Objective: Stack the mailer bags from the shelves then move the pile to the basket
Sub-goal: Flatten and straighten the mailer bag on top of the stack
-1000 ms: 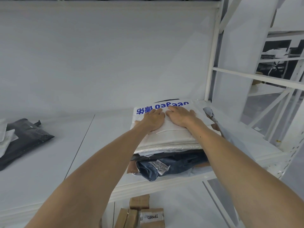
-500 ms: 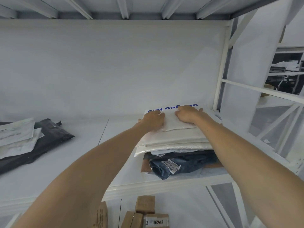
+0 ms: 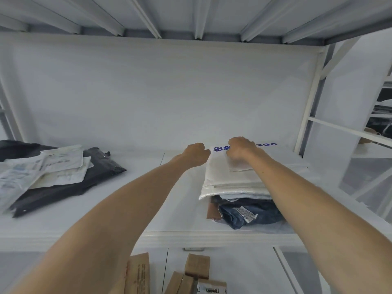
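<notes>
A pile of mailer bags (image 3: 233,183) lies on the right part of the white shelf (image 3: 169,209). White and silvery bags are on top, one with blue print (image 3: 267,144). A dark blue bag (image 3: 254,213) with a label and a brown envelope (image 3: 212,211) are at the bottom. My left hand (image 3: 196,152) curls round the pile's far left corner. My right hand (image 3: 240,148) sits on the top bag with its fingers curled at the far edge. Both sets of fingertips are hidden behind the knuckles.
A second heap lies at the shelf's left: white mailers (image 3: 63,162) on a black bag (image 3: 101,168). Cardboard boxes (image 3: 197,266) stand below the shelf. A white upright post (image 3: 307,102) bounds the shelf on the right, and the ribbed underside of the shelf above (image 3: 191,15) is overhead.
Both hands slid from flat on top of the pile to its far edge and curled. The left hand moved off to the left corner. The view tilted up and shifted left.
</notes>
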